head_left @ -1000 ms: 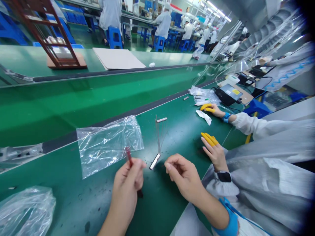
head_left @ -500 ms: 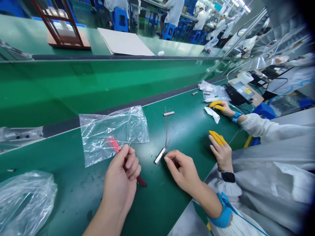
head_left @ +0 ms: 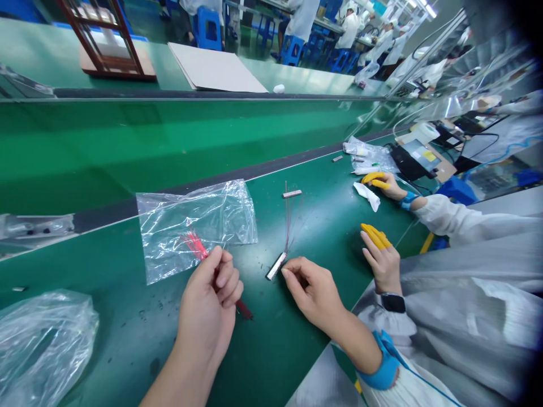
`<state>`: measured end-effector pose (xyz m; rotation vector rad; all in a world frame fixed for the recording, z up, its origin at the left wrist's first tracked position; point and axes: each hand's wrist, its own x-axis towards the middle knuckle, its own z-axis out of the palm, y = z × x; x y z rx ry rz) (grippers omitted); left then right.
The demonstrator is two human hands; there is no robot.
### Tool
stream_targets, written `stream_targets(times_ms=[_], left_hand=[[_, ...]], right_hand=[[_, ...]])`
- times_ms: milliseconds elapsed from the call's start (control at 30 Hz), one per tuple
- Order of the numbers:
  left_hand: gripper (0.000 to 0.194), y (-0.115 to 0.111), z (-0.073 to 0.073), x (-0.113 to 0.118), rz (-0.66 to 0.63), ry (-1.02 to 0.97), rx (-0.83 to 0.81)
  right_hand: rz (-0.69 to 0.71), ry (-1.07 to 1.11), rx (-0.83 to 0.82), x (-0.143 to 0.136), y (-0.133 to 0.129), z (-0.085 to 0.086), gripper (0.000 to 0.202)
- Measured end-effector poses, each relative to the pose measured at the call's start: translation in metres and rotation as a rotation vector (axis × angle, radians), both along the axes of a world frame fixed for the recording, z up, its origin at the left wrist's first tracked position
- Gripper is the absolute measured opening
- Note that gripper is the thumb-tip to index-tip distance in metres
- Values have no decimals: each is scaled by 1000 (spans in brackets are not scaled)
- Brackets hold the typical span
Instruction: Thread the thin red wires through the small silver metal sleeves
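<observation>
Red wire bundle (head_left: 195, 246), its frayed end over a clear plastic bag, is clasped in the left hand above the green worktop (head_left: 263, 350). That worktop spreads under everything nearby. The flat clear plastic bag (head_left: 169, 220) lies toward the far edge, and a crumpled plastic bag (head_left: 51, 345) sits at the near left. The left hand (head_left: 207, 302) has its grip clamped on the bundle, whose darker end pokes out below the fingers. The right hand (head_left: 316, 288) has its grip together, thumb and forefinger tips meeting just beside a black-and-white strip; I cannot tell whether anything is between them. To the right, a co-worker's hand (head_left: 384, 268) with yellow finger covers rests near the worktop. Fine red wires (head_left: 288, 220) fan from the upper end of the black-and-white strip (head_left: 276, 266) toward a smaller pale strip (head_left: 292, 194).
</observation>
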<state>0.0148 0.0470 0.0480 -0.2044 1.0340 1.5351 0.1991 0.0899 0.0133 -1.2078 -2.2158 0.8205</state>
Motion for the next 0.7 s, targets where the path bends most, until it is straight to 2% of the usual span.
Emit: stream_targets(times_ms=[500, 700], left_hand=[[22, -2, -1, -2, 28, -33, 53], [22, -3, -1, -4, 57, -79, 94]], right_hand=[[-30, 10, -49, -5, 0, 4, 11], [-246, 154, -164, 7, -15, -1, 13]])
